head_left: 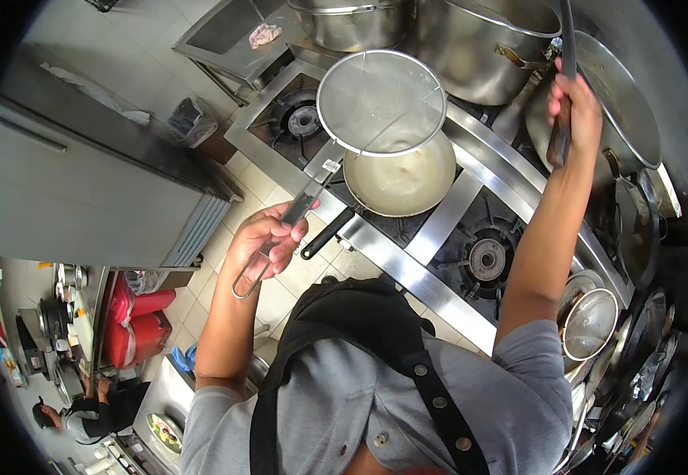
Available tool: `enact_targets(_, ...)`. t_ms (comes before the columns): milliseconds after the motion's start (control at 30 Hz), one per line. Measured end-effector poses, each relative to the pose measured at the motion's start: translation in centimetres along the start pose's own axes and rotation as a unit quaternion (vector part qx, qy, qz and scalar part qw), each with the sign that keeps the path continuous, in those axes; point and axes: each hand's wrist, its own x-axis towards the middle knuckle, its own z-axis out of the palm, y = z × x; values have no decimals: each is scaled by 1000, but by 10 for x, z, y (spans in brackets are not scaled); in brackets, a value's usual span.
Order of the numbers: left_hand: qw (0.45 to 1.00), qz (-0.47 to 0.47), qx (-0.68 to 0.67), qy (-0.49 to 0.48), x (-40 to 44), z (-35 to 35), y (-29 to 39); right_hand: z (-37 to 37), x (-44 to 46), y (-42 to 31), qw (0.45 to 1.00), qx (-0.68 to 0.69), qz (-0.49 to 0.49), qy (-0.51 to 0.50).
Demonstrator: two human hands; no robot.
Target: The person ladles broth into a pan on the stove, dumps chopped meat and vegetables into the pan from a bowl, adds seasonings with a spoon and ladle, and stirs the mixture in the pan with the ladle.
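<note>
My left hand (269, 241) is closed around the metal handle of a round fine-mesh strainer (382, 99). The strainer is held over the far part of a frying pan (399, 186), which sits on the stove with pale, cloudy liquid in it and its black handle pointing toward me. My right hand (577, 111) is raised at the right, wrapped round the wooden grip of a long-handled metal tool (568, 47). The tool's head is outside the view. Beside that hand is a large steel pot (636, 103).
Two more big pots (470, 55) stand at the back. Burners (486, 257) flank the pan. A small strainer (589, 324) and stacked pans lie at the right. To the left are a steel cabinet (106, 182), a bin (193, 123) and a co-worker (87, 416).
</note>
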Motion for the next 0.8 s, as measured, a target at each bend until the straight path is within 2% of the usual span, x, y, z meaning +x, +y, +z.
enact_targets(167, 1000, 6, 2, 16, -1, -13, -5, -21, -99, 14, 997, 70, 9, -45)
enact_targets(300, 1000, 4, 15, -4, 9, -19, 8, -32, -178, 20, 998, -34, 52, 4)
enact_targets(500, 998, 0, 24, -62, 14, -16, 30, -24, -274, 27, 978, -78, 186, 57)
enact_targets(567, 996, -7, 34, -81, 14, -14, 38, -6, -294, 35, 971, -98, 209, 61)
enact_targets(700, 993, -21, 52, -107, 13, -12, 47, 25, -313, 67, 954, -128, 272, 23)
enact_targets(767, 990, -30, 51, -125, 12, -13, 50, 43, -317, 84, 935, -185, 303, -11)
enact_targets(800, 989, -42, 50, -131, 12, -14, 52, 50, -318, 98, 936, -192, 296, -19)
